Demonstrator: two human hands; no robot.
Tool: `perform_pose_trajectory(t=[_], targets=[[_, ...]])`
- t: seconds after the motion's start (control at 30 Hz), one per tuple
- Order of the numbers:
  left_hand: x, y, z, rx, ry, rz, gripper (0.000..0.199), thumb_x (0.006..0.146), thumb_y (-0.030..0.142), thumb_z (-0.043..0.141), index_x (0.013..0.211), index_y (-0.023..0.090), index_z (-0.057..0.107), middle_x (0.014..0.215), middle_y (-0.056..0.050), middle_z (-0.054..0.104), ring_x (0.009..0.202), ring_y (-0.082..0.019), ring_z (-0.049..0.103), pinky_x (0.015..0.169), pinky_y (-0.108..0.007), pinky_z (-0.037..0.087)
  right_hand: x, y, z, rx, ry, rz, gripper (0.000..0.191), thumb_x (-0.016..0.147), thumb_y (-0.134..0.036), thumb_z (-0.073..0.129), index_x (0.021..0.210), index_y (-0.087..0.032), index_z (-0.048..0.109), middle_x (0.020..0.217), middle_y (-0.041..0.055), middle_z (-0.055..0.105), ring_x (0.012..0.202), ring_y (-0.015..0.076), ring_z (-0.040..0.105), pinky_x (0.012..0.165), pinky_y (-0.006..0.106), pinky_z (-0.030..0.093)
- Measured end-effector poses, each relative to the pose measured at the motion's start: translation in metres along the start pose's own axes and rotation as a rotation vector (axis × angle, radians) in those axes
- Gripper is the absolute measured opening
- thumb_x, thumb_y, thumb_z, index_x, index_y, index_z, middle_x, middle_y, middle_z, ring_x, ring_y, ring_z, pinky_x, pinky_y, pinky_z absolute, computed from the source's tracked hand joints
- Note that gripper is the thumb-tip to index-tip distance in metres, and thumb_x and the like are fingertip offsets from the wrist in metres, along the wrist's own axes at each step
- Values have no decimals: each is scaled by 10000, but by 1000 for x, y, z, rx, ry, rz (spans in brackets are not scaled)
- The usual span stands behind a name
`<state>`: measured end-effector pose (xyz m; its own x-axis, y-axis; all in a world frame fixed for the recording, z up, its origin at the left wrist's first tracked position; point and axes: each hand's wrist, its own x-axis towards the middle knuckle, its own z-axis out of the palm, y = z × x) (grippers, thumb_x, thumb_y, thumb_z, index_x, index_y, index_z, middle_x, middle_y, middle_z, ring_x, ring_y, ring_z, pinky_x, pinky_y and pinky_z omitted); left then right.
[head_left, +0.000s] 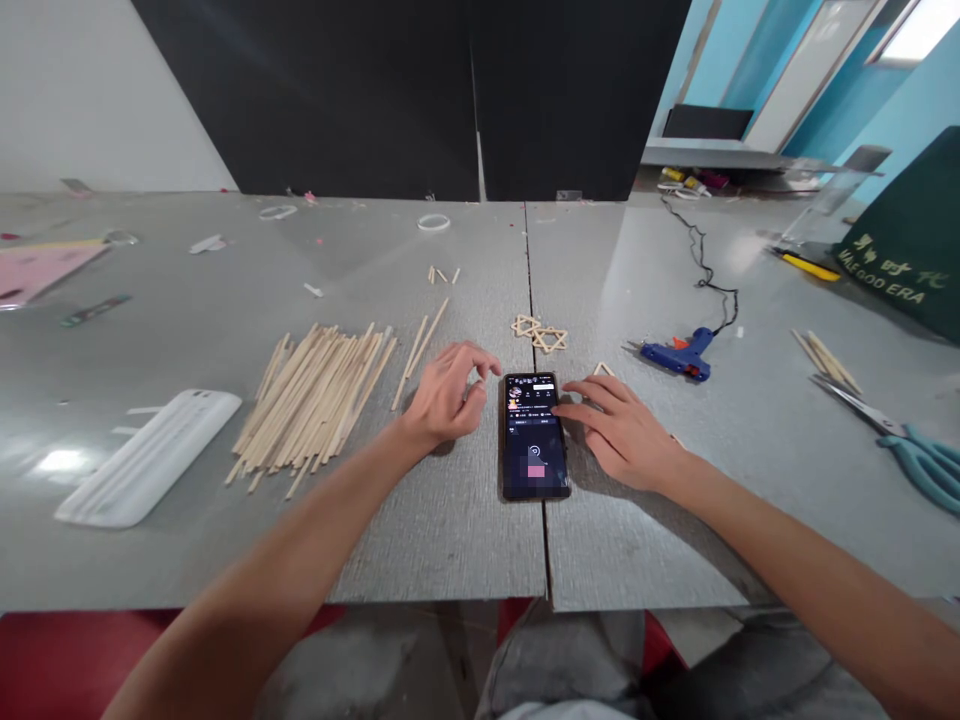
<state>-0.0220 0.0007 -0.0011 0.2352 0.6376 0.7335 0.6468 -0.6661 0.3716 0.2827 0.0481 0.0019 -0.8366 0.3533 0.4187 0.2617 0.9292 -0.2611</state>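
Note:
A smartphone (535,435) with a lit dark screen lies flat on the grey table, between my two hands. My left hand (452,392) hovers at the phone's left edge, holding nothing, its fingers loosely bent and the thumb apart from the index finger. On the other side, my right hand (624,428) has its fingers stretched out, the tips at the phone's right edge; it is open. Behind the phone sit two small star shapes made of wooden sticks (550,340). A small stick triangle (603,369) shows partly beyond my right fingers.
A pile of wooden sticks (311,405) lies on the left, beside a white pouch-like packet (150,460). To the right are a blue glue gun (679,355) with a black cord, scissors (900,440), a yellow utility knife (806,264) and a dark green bag (911,240). Black panels (315,100) stand behind.

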Motion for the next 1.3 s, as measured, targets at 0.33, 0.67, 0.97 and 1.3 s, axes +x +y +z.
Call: perform_pose_trajectory(t=[0.33,0.67,0.97,1.3], targets=[[-1,-3,1,12,-5,11,77,940,180,465,999,229,467,987,-77,718,866,-242,649,835,-448,499,6,-9,5,-43,-55,40,450,1000,-142,455,1410,-201,633,1509,150,554,1390,343,452,1169,626,440],[-1,-2,0,11,-16,13,53,975,220,450,995,226,499,970,-76,714,871,-239,650,838,-437,494,3,-5,2,-39,-59,81,507,985,-116,433,1473,-159,564,1526,175,545,1426,341,446,1198,632,407],[1,1,0,51,-20,-23,49,973,210,453,949,231,490,958,-76,732,866,-237,665,843,-445,503,2,-4,3,-39,-47,35,478,984,-129,454,1417,-223,633,1511,140,541,1401,335,442,1189,629,419],[3,1,2,105,-17,42,91,965,158,486,909,226,510,921,-47,725,832,-217,655,802,-399,495,11,-14,5,-43,-64,29,515,1016,-152,444,1518,-199,548,1577,159,487,1420,343,417,1204,637,407]])
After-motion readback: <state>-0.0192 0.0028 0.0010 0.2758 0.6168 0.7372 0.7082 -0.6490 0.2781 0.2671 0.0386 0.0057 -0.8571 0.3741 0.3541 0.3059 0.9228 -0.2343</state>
